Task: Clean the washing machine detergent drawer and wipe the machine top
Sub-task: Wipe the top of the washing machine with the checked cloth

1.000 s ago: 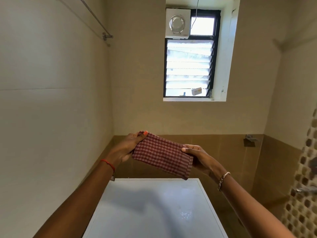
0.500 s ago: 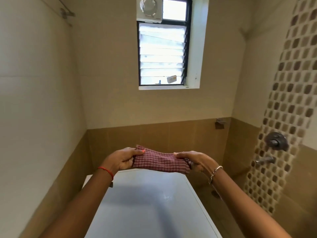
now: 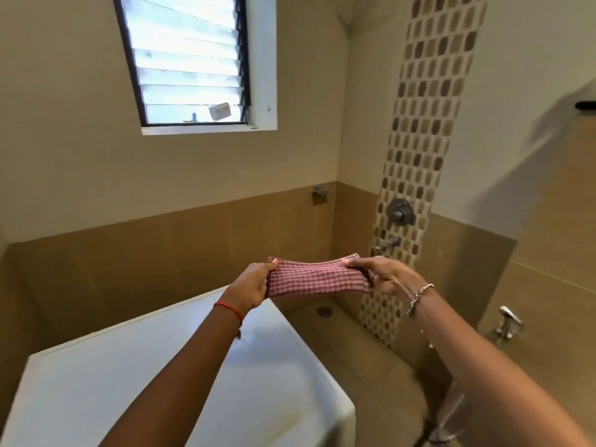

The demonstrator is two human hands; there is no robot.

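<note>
Both hands' fingers are clamped on the checked cloth (image 3: 317, 279) — left hand (image 3: 254, 290), right hand (image 3: 385, 277) — stretched between them, above the machine top (image 3: 161, 366).

Daylight thru window (image 3: 190, 59); soft shadows, edges warped, lower right blurred.

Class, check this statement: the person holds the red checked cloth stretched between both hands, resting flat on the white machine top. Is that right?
One detail is wrong. The red checked cloth is stretched between the left hand and the right hand, but it is not resting on the white machine top; the head view shows it held up in the air, beyond the top's far corner.
</note>
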